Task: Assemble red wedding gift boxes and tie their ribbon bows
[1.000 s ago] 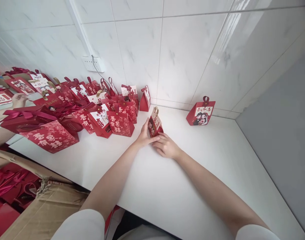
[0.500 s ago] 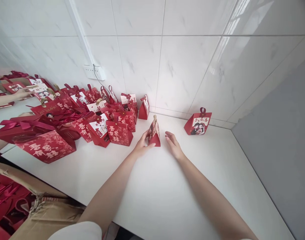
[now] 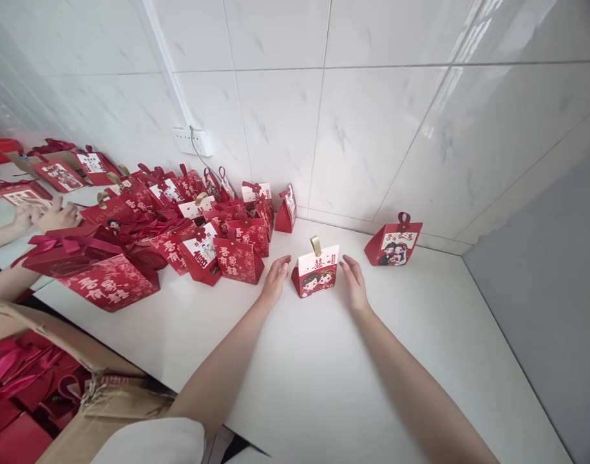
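Observation:
A small red and white gift box [image 3: 318, 277] with a gold ribbon loop stands upright on the white table, its cartoon couple facing me. My left hand [image 3: 274, 280] is just left of the box, apart from it, fingers stretched out. On the other side my right hand [image 3: 354, 283] is held open, fingertips very near the box's right edge; whether they touch it I cannot tell. Another red gift box [image 3: 395, 245] with a dark red loop stands farther right by the wall.
Many red gift boxes [image 3: 237, 261] crowd the table's left half, with a larger bow-tied one [image 3: 111, 280] in front. A cardboard carton [image 3: 125, 412] of red boxes is at lower left. Another person's hands [image 3: 53, 216] work at far left. A socket [image 3: 191, 142] is on the tiled wall.
The gold-looped box has turned from its side to show its printed front. My left hand has let go of it. At far left, the other person's hands are now lower and together.

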Tool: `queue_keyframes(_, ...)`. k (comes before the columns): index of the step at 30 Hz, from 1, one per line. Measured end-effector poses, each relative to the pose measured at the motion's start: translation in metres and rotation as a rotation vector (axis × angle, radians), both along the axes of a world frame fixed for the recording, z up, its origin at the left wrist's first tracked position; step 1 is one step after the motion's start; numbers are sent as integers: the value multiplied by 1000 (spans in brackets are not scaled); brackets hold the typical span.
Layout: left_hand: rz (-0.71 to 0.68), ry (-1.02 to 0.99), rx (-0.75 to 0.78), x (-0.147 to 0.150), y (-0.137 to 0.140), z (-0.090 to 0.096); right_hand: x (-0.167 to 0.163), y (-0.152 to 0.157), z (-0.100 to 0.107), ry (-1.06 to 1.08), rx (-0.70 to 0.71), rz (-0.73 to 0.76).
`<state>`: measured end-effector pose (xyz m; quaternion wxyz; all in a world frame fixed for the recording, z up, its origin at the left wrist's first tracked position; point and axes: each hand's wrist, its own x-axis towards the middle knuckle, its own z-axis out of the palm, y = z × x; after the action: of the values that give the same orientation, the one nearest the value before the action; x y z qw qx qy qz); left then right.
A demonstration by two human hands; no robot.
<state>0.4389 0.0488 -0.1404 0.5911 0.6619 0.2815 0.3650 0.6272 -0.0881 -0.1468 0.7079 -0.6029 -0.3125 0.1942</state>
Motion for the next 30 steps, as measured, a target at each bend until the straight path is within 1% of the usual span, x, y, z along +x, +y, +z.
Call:
queue_keyframes(2, -71, -10, -4, -2, -9, 5, 0, -2, 1, 55, -20, 131)
queue_keyframes(4, -88, -36, -84, -4, -16, 12, -1, -5, 2, 83, -28, 186)
queue_keyframes(5, -58, -40, -136, -6, -19, 17, -3, -7, 2, 77, -33, 186)
queue_keyframes(7, 78, -24, -213, -13, -27, 31, -6, -11, 3, 27, -55, 195)
queue_keyframes(9, 206, 11, -219, -22, -40, 51, -13, -15, 4, -45, -109, 294)
queue_keyframes(10, 229, 33, -191, -27, -49, 62, -19, -17, 5, -88, -140, 376)
queue_keyframes(11, 206, 62, -145, -34, -60, 74, -26, -19, 7, -134, -166, 470)
queue_keyframes(12, 146, 103, -93, -42, -74, 87, -34, -21, 9, -183, -185, 562)
queue_keyframes(13, 56, 153, -41, -50, -88, 99, -43, -23, 11, -236, -197, 645)
queue_keyframes(14, -63, 204, 11, -59, -103, 110, -53, -25, 13, -292, -203, 711)
queue_keyframes(15, -164, 243, 87, -69, -118, 120, -63, -28, 15, -352, -207, 765)
queue_keyframes(16, -196, 281, 164, -78, -130, 127, -72, -30, 16, -411, -210, 811)
queue_keyframes(17, -175, 323, 209, -88, -141, 132, -81, -33, 18, -473, -214, 850)
queue_keyframes(18, -125, 375, 220, -97, -149, 134, -88, -35, 19, -535, -215, 885)
queue_keyframes(20, 14, 495, 180, -114, -156, 136, -98, -39, 22, -645, -214, 939)
queue_keyframes(22, 123, 608, 156, -125, -156, 135, -102, -41, 23, -721, -213, 968)
queue_keyframes(23, 163, 651, 175, -127, -154, 134, -103, -42, 23, -741, -214, 975)
queue_keyframes(25, 229, 708, 250, -125, -152, 134, -101, -42, 23, -766, -215, 971)
queue_keyframes(28, 323, 759, 363, -109, -151, 132, -94, -41, 20, -762, -217, 932)
queue_keyframes(30, 361, 807, 403, -102, -149, 129, -87, -40, 16, -731, -229, 900)
